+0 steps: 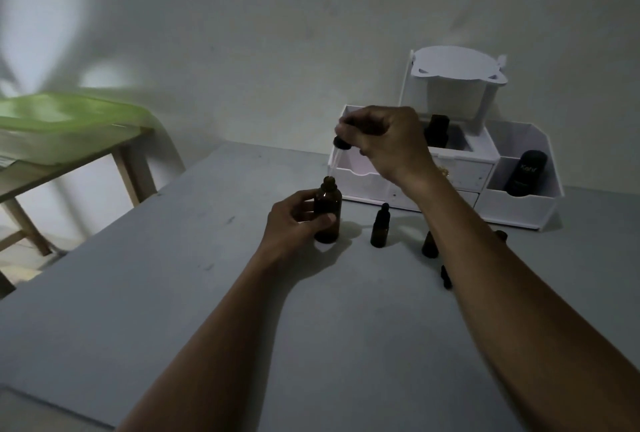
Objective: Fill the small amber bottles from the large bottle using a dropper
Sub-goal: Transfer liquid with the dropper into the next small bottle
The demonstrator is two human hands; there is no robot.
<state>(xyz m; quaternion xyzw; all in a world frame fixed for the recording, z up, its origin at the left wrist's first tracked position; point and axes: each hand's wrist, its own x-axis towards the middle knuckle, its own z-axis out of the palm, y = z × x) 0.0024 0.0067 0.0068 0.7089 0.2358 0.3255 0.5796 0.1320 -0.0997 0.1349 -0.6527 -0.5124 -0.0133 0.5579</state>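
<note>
Large amber bottle (pixel 327 213), dark brown glass, upright, uncapped, left hand (pixel 294 220) gripping

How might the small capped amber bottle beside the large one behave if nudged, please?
The small capped bottle stands tall and narrow on the table, so it would probably tip rather than slide. It looks like glass: likely stiff and breakable. Tipped, its round body may roll.

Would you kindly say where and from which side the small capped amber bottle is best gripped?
Grip the small capped bottle round its upright body, below the narrow cap, from the near side: the large bottle stands on its left, the right forearm crosses on its right.
</note>
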